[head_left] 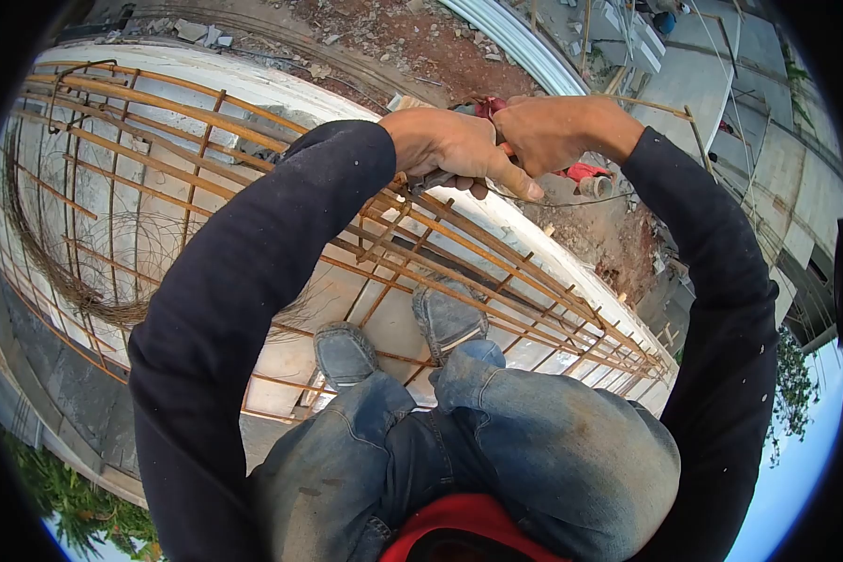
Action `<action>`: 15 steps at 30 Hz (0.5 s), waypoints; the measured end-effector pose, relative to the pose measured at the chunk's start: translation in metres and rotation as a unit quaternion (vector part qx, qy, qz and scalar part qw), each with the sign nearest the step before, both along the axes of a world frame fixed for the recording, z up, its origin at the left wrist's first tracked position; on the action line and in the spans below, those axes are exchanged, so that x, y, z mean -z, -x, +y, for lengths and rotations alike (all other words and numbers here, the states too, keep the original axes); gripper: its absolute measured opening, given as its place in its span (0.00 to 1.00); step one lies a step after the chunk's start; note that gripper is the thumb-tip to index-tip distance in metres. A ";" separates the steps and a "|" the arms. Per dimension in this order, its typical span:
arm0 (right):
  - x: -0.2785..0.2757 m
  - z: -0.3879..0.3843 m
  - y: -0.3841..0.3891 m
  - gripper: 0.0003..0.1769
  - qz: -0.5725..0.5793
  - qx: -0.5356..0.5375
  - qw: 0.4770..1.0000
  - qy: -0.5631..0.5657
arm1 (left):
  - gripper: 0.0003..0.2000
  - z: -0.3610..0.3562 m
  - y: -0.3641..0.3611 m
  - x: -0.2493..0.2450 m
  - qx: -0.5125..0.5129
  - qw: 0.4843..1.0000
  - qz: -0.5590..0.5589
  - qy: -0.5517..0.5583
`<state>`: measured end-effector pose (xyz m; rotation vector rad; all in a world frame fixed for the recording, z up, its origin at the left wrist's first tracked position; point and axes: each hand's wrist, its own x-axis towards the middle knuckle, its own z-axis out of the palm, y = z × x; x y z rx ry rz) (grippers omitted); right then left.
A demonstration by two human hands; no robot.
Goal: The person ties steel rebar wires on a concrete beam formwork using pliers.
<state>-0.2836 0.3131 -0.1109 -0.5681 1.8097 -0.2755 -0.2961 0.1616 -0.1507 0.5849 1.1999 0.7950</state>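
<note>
My left hand [451,145] is closed above the top bars of the rebar cage [384,234], fingers curled under and thumb stretched to the right. A thin tie wire [576,204] runs out from beneath that thumb and curves rightward. Pressed close beside it, my right hand [557,134] is a fist with its knuckles against the left hand. A small orange-red bit shows between the two hands; what it belongs to is hidden. Grey metal [429,180] shows below the left palm at the bars, too covered to name.
A loose coil of tie wire [89,298] hangs over the bars at left. My shoes [450,314] stand among the rebar. A white concrete edge [590,281] borders the cage, with rubble ground [393,42] far below. A person in red [585,173] is partly visible down there.
</note>
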 end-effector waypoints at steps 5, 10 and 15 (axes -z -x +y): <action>0.004 0.002 -0.010 0.14 -0.028 0.039 0.998 -0.040 | 0.29 0.003 -0.028 0.029 -0.052 0.998 0.033 -0.029; 0.005 0.005 -0.010 0.16 0.008 0.008 1.000 -0.022 | 0.25 0.006 -0.030 0.031 -0.084 0.992 0.075 -0.056; -0.013 0.015 -0.019 0.22 0.213 0.007 0.976 -0.052 | 0.21 0.008 -0.018 0.014 -0.002 0.991 0.128 0.030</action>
